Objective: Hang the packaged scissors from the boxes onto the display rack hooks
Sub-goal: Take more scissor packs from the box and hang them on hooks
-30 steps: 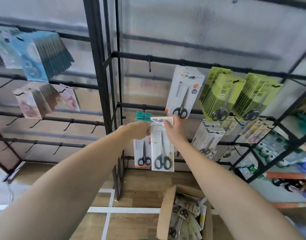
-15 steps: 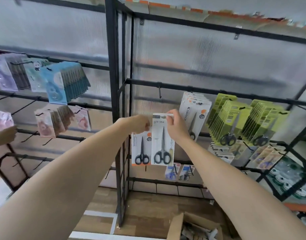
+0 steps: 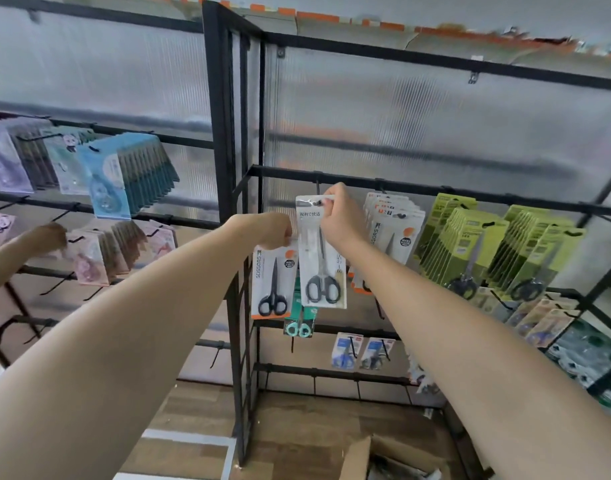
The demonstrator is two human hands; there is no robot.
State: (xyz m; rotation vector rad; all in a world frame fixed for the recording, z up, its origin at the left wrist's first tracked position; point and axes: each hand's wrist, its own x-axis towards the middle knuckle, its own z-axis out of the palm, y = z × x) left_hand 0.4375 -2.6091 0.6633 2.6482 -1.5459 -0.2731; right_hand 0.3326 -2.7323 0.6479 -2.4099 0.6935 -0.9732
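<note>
While the white scissors pack is held up against the display rack, its top edge is pinched by the fingers of the right hand, at the level of the hang hole. The pack hangs with its long axis vertical, handles down, directly beneath an empty hook on the upper black bar — the hole appears to lie just at the hook tip, though whether it is already threaded cannot be told. This is the relation on which the coming move is judged to turn: the hole must be passed over the hook tip and the pack pushed back toward the bar.

The right hand is the nearer to the hook and is judged to be the working one. The left hand is lower and to the left; its fingers are curled round the top of an orange-trimmed scissors pack, with a teal-handled pack seen just behind — whether that one is held too cannot be told.

Full hooks of white and orange packs and green packs are noted to the right. An open cardboard box is noted on the floor below. Another person's hand is seen at the left rack.
</note>
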